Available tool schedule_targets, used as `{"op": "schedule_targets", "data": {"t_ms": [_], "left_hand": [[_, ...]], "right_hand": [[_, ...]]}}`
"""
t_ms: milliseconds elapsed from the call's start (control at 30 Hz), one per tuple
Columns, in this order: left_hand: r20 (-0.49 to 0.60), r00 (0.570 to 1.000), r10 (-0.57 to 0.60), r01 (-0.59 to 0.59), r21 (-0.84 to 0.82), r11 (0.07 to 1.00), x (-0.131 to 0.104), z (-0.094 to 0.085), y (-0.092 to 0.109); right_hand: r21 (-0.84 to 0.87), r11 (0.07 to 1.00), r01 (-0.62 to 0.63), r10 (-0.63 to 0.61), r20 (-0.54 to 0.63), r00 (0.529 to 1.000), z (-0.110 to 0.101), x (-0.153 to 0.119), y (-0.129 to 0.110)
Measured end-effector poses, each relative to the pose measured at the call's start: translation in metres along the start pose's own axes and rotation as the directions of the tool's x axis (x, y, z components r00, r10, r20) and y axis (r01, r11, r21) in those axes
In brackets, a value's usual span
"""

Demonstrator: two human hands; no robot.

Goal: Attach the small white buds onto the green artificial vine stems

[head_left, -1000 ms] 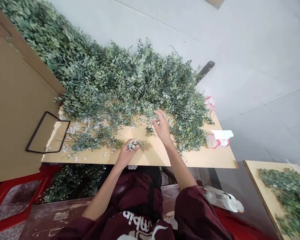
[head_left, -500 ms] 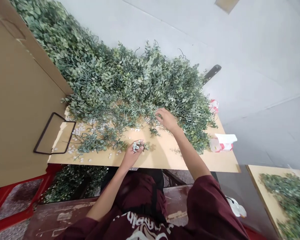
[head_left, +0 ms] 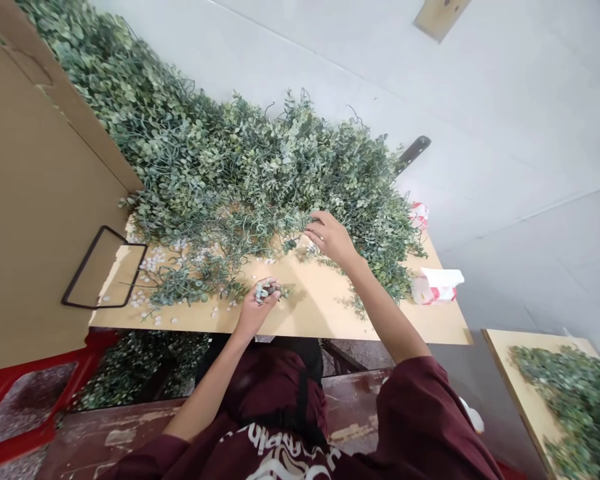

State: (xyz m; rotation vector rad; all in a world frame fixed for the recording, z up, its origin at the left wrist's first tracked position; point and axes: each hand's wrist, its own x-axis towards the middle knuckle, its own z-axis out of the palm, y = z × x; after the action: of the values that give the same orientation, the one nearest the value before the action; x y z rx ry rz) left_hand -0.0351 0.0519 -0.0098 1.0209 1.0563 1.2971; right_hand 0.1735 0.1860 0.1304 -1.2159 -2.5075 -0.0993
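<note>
My left hand (head_left: 256, 308) is closed around a small bunch of artificial leaf sprigs (head_left: 266, 291), low over the front of the table. Pale and green leaf tips stick out past its thumb. Farther forward, my right hand (head_left: 334, 241) is at the near edge of a big heap of artificial greenery (head_left: 260, 153). Its fingers are bent, and a small dark-leaved sprig (head_left: 290, 245) shows at their tips; the exact grip is partly hidden. Loose sprigs (head_left: 180, 285) lie to the left of my left hand, among small white round pieces (head_left: 153, 261).
The wooden tabletop (head_left: 320, 320) meets a white wall at the back. A cardboard box (head_left: 40, 200) and a dark wire frame (head_left: 105, 307) stand left. A dark handle (head_left: 414, 155) juts behind the heap. A red-and-white tissue pack (head_left: 433, 293) lies right, with another greenery-covered board (head_left: 525, 400) beyond.
My right hand has shifted slightly, and the sprig below its fingers has moved left and up. My left hand keeps its bunch. The whole view has shifted a little.
</note>
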Motion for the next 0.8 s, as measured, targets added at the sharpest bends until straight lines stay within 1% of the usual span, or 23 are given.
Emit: {"op": "schedule_targets", "data": {"t_ms": [67, 100, 167, 200, 233, 267, 300, 367, 467, 600, 733, 800], "left_hand": [[-0.007, 0.995, 0.095, -0.095, 0.071, 0.993, 0.006, 0.002, 0.014], [-0.002, 0.985, 0.170, -0.168, 0.127, 0.978, 0.011, 0.004, 0.025], [0.014, 0.939, 0.344, -0.337, 0.245, 0.909, 0.022, 0.010, 0.048], [0.018, 0.913, 0.407, -0.394, 0.288, 0.873, 0.029, 0.015, 0.060], [0.024, 0.896, 0.442, -0.427, 0.316, 0.847, 0.035, 0.020, 0.070], [0.033, 0.890, 0.454, -0.440, 0.324, 0.838, 0.041, 0.025, 0.079], [0.044, 0.893, 0.448, -0.439, 0.304, 0.846, 0.046, 0.030, 0.085], [0.060, 0.907, 0.416, -0.418, 0.227, 0.880, 0.052, 0.039, 0.092], [0.029, 0.931, 0.365, -0.366, 0.118, 0.923, 0.056, 0.042, 0.089], [-0.092, 0.939, 0.332, -0.326, 0.075, 0.942, 0.059, 0.033, 0.081], [-0.234, 0.925, 0.299, -0.295, 0.053, 0.954, 0.063, 0.021, 0.079], [-0.281, 0.921, 0.271, -0.273, 0.035, 0.961, 0.064, 0.018, 0.080]], "right_hand": [[0.022, 1.000, 0.009, -0.008, -0.028, 1.000, -0.019, 0.002, -0.013], [0.038, 0.999, 0.017, -0.016, -0.035, 0.999, -0.027, 0.003, -0.021], [0.090, 0.995, 0.039, -0.035, -0.047, 0.998, -0.039, 0.003, -0.035], [0.127, 0.991, 0.046, -0.040, -0.053, 0.998, -0.043, 0.002, -0.042], [0.168, 0.985, 0.050, -0.041, -0.058, 0.997, -0.046, 0.001, -0.048], [0.209, 0.976, 0.051, -0.039, -0.062, 0.997, -0.048, -0.001, -0.054], [0.248, 0.967, 0.052, -0.037, -0.064, 0.997, -0.049, -0.003, -0.058], [0.311, 0.949, 0.051, -0.032, -0.065, 0.997, -0.050, -0.007, -0.064], [0.381, 0.924, 0.028, -0.002, -0.070, 0.998, -0.052, -0.015, -0.066], [0.438, 0.899, -0.027, 0.081, -0.105, 0.991, -0.058, -0.023, -0.059], [0.465, 0.882, -0.071, 0.147, -0.128, 0.981, -0.061, -0.028, -0.049], [0.473, 0.875, -0.101, 0.186, -0.136, 0.973, -0.060, -0.029, -0.044]]}}
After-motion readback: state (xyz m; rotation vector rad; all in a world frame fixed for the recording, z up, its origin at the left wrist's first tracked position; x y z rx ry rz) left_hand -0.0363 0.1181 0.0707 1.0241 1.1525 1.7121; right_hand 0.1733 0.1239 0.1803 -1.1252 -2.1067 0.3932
